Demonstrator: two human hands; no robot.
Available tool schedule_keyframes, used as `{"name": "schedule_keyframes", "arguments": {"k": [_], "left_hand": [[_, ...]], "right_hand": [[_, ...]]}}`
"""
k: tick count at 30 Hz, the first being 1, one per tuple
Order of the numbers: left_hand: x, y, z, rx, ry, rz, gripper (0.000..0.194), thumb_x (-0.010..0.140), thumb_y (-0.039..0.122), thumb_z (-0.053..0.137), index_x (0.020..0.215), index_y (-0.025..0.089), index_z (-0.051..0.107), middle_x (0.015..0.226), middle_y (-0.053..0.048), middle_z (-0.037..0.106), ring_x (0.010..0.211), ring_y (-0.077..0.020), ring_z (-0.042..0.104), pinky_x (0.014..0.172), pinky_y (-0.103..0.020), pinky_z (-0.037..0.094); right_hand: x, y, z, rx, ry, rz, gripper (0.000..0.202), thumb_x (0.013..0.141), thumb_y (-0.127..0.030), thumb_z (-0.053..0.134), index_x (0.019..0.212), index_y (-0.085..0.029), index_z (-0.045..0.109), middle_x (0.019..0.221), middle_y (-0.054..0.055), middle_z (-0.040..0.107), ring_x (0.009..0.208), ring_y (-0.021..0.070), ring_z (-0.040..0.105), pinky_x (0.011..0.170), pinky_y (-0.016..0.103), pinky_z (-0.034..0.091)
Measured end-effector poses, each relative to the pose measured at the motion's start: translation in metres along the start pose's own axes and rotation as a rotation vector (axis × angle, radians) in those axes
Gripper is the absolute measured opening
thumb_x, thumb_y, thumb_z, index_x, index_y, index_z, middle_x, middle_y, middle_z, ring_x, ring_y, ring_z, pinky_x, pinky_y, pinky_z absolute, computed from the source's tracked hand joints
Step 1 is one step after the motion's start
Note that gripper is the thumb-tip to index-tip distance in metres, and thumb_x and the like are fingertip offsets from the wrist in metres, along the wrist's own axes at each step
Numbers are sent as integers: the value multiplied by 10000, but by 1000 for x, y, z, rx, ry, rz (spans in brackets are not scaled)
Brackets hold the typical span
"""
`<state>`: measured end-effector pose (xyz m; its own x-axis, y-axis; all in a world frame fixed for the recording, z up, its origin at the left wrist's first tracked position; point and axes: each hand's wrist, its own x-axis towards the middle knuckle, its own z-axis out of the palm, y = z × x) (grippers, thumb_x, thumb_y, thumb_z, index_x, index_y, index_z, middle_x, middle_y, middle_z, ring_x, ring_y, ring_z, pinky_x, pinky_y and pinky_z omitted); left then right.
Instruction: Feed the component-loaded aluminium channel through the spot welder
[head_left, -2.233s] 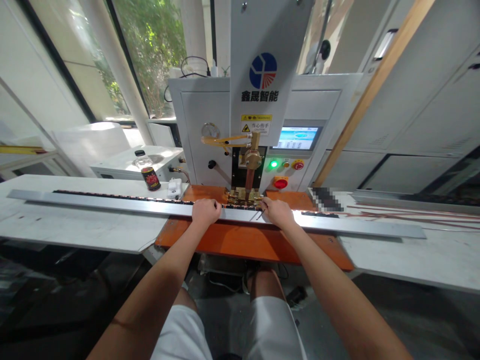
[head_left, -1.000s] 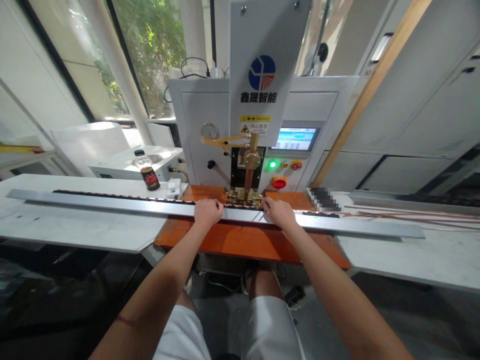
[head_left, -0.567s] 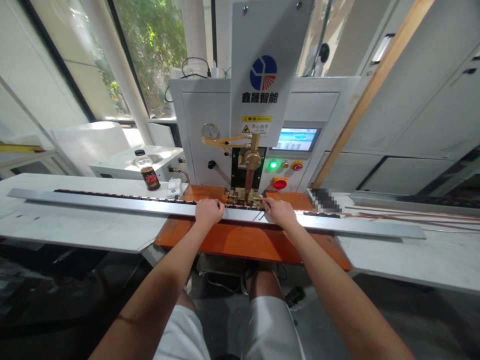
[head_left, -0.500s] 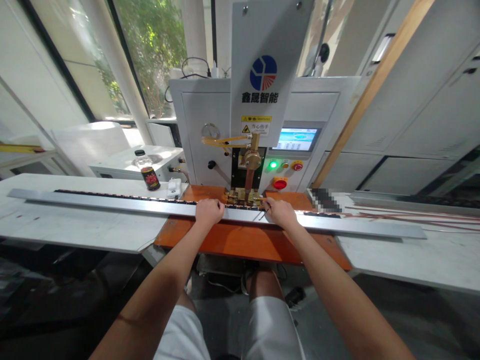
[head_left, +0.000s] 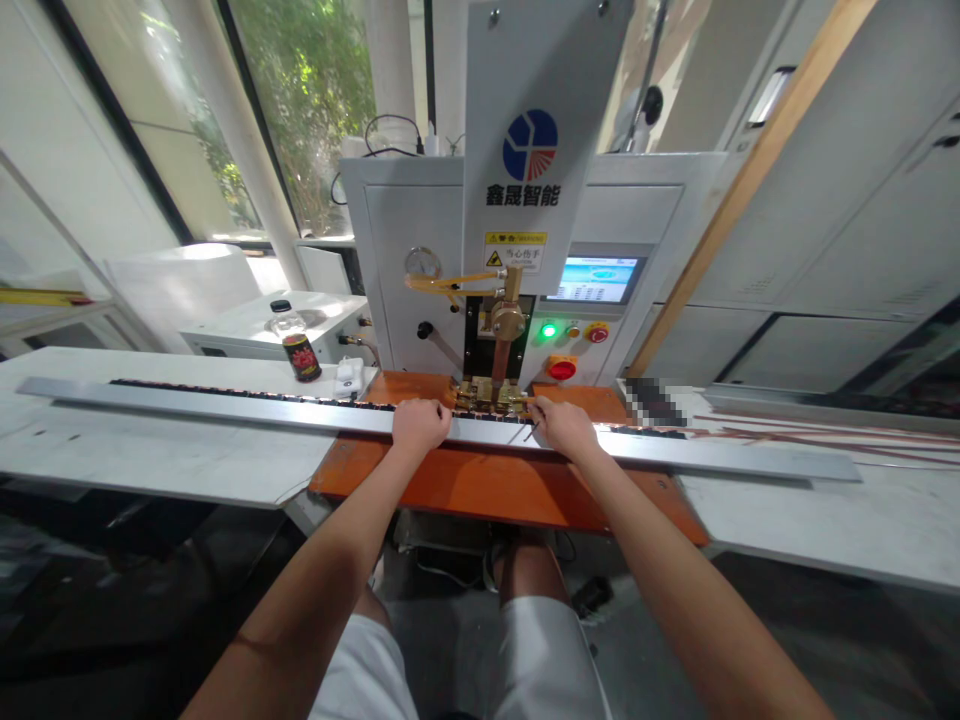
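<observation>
A long silver metal bar (head_left: 225, 406) lies across the worktop, with a dark strip (head_left: 330, 402) of small copper-edged pieces along its far side. My left hand (head_left: 421, 425) is closed at the bar, left of the machine's copper electrode (head_left: 501, 360). On the other side of the electrode, my right hand (head_left: 562, 427) is pinched around a thin dark tool, whose tip reaches down over the bar. Brass clamps (head_left: 484, 395) sit between the two hands under the electrode. What my left fingers hold is hidden behind the hand.
The grey machine (head_left: 405, 220) stands behind the orange board (head_left: 465, 490), with a lit screen (head_left: 596, 279) and a red switch (head_left: 562, 369). A bottle (head_left: 301, 357) and a white item (head_left: 349, 377) stand at left. Thin copper rods (head_left: 817, 432) lie at right.
The view has shifted very slightly. Both hands keep their places at the bar, and nothing has been visibly taken or let go.
</observation>
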<state>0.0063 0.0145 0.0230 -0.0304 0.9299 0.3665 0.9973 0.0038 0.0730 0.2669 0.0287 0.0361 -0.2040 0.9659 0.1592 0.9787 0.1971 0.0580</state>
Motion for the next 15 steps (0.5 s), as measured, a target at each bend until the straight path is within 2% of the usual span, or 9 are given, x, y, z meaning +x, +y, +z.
{"name": "schedule_keyframes", "arguments": {"k": [15], "left_hand": [[-1,11,-1,1,7,9,475,902,363,348,863,136,763,831,-153,710,830,-281,659,799,-388,452]], "right_hand": [[-4,9,-4,9,-28,38,468,999,-442,242,1221,-225,593,1006,132,716,926,257,671,775,321,436]]}}
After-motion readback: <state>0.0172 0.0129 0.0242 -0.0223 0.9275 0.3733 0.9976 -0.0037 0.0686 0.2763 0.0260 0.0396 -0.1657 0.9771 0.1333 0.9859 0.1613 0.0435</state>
